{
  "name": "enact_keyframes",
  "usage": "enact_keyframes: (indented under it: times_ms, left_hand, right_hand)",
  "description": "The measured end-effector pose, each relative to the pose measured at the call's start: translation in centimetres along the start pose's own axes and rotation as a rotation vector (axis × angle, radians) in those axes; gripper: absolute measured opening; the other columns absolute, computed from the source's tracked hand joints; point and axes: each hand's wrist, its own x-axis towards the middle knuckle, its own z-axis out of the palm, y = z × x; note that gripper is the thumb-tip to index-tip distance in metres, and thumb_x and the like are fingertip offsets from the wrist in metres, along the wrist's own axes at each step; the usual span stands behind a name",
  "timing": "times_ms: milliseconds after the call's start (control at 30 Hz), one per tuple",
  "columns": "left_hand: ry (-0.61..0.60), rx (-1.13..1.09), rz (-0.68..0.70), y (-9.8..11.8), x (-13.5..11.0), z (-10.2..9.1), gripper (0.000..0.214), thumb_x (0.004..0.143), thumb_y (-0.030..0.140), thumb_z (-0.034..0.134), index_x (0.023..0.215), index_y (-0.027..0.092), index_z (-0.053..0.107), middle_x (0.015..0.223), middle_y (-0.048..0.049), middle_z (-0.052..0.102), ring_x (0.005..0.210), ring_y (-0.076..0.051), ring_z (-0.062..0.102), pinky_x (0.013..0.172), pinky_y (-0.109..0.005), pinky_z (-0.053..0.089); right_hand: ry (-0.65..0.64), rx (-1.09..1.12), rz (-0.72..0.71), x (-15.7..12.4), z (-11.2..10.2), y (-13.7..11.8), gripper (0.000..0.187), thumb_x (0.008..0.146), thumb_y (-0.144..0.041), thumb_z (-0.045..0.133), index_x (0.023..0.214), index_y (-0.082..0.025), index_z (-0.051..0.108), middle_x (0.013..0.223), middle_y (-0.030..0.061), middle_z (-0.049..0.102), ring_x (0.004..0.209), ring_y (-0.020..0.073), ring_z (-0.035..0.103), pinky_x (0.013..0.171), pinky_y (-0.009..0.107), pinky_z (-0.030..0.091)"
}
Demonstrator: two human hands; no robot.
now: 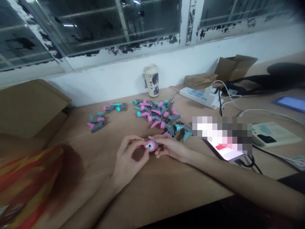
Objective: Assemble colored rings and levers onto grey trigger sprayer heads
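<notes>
A small grey part with a pink round cap sits between both hands just above the wooden table. My left hand pinches it from the left with thumb and fingers. My right hand holds it from the right, fingers curled around the grey body. Behind the hands lies a heap of similar grey, pink and teal parts.
A smaller group of the same parts lies at the left. A lidded cup stands by the wall. A power strip, cables, a phone, cardboard boxes and a white device surround the work area.
</notes>
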Motion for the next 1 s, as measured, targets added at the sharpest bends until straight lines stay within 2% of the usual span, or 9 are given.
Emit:
enact_keyframes:
  times_ms: [500, 1000]
  left_hand:
    - [-0.019, 0.078, -0.029, -0.16, -0.03, 0.05, 0.010, 0.077, 0.017, 0.064, 0.086, 0.022, 0.063, 0.091, -0.0013, 0.057, 0.083, -0.015, 0.059, 0.076, -0.032, 0.051]
    - [-0.029, 0.061, -0.018, -0.06, -0.30, 0.26, 0.009, 0.079, 0.017, 0.062, 0.086, 0.022, 0.063, 0.091, -0.0020, 0.057, 0.082, -0.016, 0.059, 0.075, -0.034, 0.051]
  right_hand:
    - [0.029, -0.014, -0.021, 0.31, -0.16, 0.08, 0.019, 0.074, -0.032, 0.069, 0.076, -0.014, 0.064, 0.061, -0.0004, 0.063, 0.047, 0.0062, 0.057, 0.050, 0.020, 0.053]
    - [0.036, -0.025, -0.030, 0.33, -0.33, 0.27, 0.020, 0.071, -0.034, 0.071, 0.076, -0.016, 0.065, 0.060, -0.0009, 0.062, 0.049, 0.0067, 0.057, 0.051, 0.021, 0.053]
